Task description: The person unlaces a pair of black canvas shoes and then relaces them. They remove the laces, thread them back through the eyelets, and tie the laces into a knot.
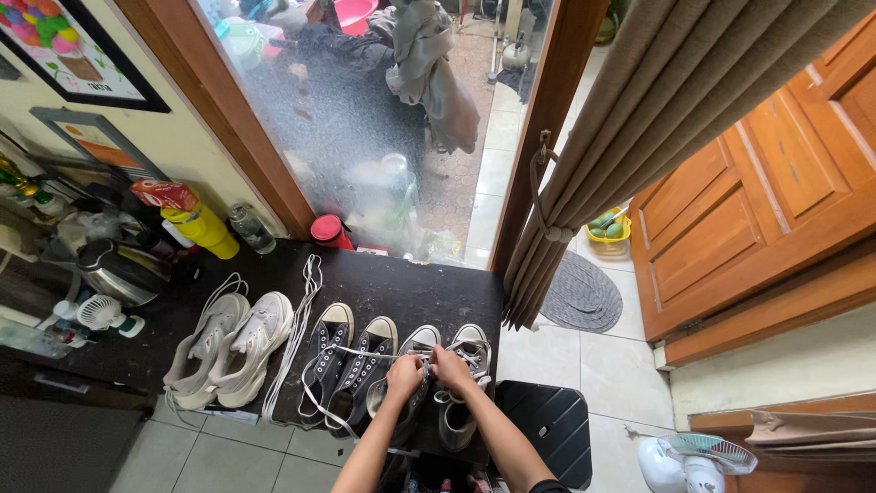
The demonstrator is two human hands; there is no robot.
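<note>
Three pairs of shoes stand in a row on a dark mat (383, 283). My left hand (404, 375) and my right hand (450, 368) meet over the grey canvas sneakers (461, 351), both pinching a white lace (339, 351) at the left shoe of that pair. The lace runs left across the black canvas sneakers (351, 365). White sneakers (233, 347) stand furthest left. A loose pair of white laces (297, 338) lies between the white and black pairs.
A glass door (365, 137) rises behind the mat, a brown curtain (630, 137) tied to its right. Bottles (205, 228), a red cup (328, 230) and a small fan (102, 315) crowd the left. A black stool (547, 424) and white fan (693, 461) stand on the tiles.
</note>
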